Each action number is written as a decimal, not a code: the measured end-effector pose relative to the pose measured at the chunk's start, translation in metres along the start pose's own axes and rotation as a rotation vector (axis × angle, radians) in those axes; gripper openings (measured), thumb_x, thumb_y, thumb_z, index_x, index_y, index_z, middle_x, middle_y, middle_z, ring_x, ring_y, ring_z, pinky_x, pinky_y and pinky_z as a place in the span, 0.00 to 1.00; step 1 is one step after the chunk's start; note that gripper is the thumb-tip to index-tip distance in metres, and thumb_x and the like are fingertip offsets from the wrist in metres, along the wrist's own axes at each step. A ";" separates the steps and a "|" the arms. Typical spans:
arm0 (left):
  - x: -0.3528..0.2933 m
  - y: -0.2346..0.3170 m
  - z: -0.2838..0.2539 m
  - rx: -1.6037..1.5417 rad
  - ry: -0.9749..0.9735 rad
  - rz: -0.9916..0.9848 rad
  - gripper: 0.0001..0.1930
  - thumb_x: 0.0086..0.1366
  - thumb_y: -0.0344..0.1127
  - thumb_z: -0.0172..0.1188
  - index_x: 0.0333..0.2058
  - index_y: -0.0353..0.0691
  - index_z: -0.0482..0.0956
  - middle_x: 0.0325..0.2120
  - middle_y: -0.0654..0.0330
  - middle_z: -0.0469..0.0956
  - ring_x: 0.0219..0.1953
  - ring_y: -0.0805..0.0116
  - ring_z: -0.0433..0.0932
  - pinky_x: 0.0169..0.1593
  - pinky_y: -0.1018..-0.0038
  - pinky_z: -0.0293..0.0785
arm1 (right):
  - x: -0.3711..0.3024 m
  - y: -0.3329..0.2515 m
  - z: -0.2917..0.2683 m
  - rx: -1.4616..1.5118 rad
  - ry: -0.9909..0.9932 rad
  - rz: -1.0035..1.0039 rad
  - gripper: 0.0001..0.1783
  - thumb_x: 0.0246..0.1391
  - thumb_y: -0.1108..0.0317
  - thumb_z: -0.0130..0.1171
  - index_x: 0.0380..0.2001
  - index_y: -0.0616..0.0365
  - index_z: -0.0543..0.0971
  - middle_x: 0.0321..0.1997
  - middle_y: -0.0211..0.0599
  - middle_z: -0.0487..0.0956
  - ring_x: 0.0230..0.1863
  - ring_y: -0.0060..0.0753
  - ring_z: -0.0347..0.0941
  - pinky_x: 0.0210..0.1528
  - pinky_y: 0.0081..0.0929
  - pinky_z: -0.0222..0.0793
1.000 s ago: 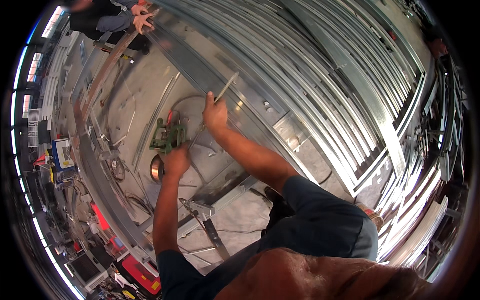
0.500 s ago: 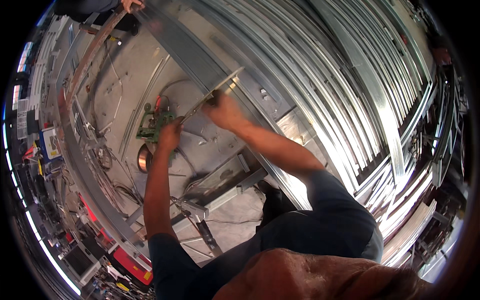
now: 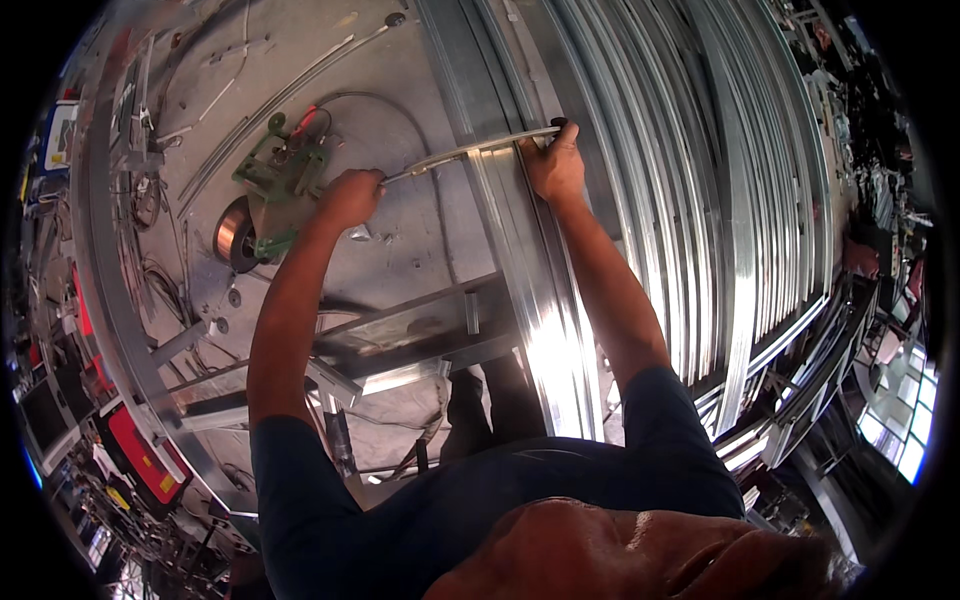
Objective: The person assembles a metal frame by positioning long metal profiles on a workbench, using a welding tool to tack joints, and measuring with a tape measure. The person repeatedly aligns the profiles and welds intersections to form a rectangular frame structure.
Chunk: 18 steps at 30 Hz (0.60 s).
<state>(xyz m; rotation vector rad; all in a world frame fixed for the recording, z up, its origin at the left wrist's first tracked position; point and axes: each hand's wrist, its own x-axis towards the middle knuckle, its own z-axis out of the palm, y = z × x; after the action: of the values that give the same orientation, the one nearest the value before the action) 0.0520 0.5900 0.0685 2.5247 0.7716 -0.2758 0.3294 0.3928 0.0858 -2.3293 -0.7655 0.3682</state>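
Pale metal shows in the long bar [image 3: 448,159] that spans the gap between the two hands, crossing over a shiny grey channel [image 3: 508,225] just left of the right hand. The left hand [image 3: 352,197] is closed in a fist around the thinner, rod-like end of the bar. At the other end, the right hand [image 3: 557,170] is partly curled, its fingertips at the bar beside a small dark knob [image 3: 558,123] (how firmly it grips, I cannot tell). The channel runs lengthwise past the right hand and on down toward the person's body, its lower part bright with glare.

To the left of the left hand, a green metal device [image 3: 285,178] sits on the concrete floor [image 3: 400,275], with a copper-coloured spool [image 3: 231,230] just beside it, nearer the left forearm. Beyond the device, a thin dark cable [image 3: 385,105] curves across the floor above the left hand. Right of the right hand lie many long metal strips [image 3: 690,200], side by side. Well to the left of the left forearm sits a red box [image 3: 140,455].
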 end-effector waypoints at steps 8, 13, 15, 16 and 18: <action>0.000 0.021 -0.012 0.161 0.144 0.014 0.10 0.59 0.38 0.66 0.37 0.41 0.80 0.36 0.51 0.81 0.43 0.46 0.81 0.45 0.53 0.77 | 0.004 0.001 -0.004 -0.031 -0.008 -0.024 0.37 0.56 0.53 0.65 0.57 0.65 0.60 0.52 0.70 0.76 0.54 0.69 0.73 0.54 0.51 0.70; -0.004 0.023 -0.005 0.118 0.252 0.035 0.12 0.60 0.38 0.66 0.38 0.39 0.79 0.36 0.47 0.81 0.43 0.45 0.81 0.46 0.52 0.76 | 0.004 0.001 -0.007 0.021 -0.013 -0.003 0.35 0.57 0.52 0.62 0.56 0.64 0.61 0.53 0.68 0.76 0.53 0.70 0.74 0.54 0.52 0.70; -0.002 0.015 -0.006 0.042 0.059 0.023 0.12 0.60 0.38 0.65 0.38 0.37 0.78 0.36 0.46 0.81 0.43 0.43 0.80 0.46 0.51 0.75 | 0.002 -0.001 -0.007 -0.001 0.006 -0.007 0.34 0.57 0.52 0.61 0.56 0.64 0.62 0.53 0.67 0.76 0.52 0.69 0.75 0.53 0.52 0.71; 0.001 0.009 -0.007 0.006 -0.039 0.015 0.12 0.61 0.37 0.64 0.39 0.37 0.78 0.36 0.45 0.81 0.43 0.42 0.80 0.46 0.51 0.75 | 0.001 -0.002 -0.008 -0.012 0.015 -0.009 0.34 0.57 0.52 0.61 0.56 0.63 0.62 0.53 0.66 0.76 0.51 0.69 0.75 0.53 0.52 0.71; 0.001 0.008 -0.013 -0.003 -0.050 0.035 0.12 0.61 0.37 0.63 0.39 0.37 0.78 0.36 0.44 0.81 0.43 0.41 0.79 0.46 0.50 0.74 | -0.001 -0.007 -0.011 -0.011 -0.003 0.015 0.33 0.55 0.53 0.59 0.56 0.63 0.62 0.53 0.67 0.76 0.50 0.67 0.76 0.51 0.53 0.72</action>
<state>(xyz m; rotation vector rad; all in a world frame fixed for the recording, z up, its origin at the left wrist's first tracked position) 0.0582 0.5912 0.0819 2.5156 0.7073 -0.3248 0.3302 0.3911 0.0989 -2.3463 -0.7539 0.3749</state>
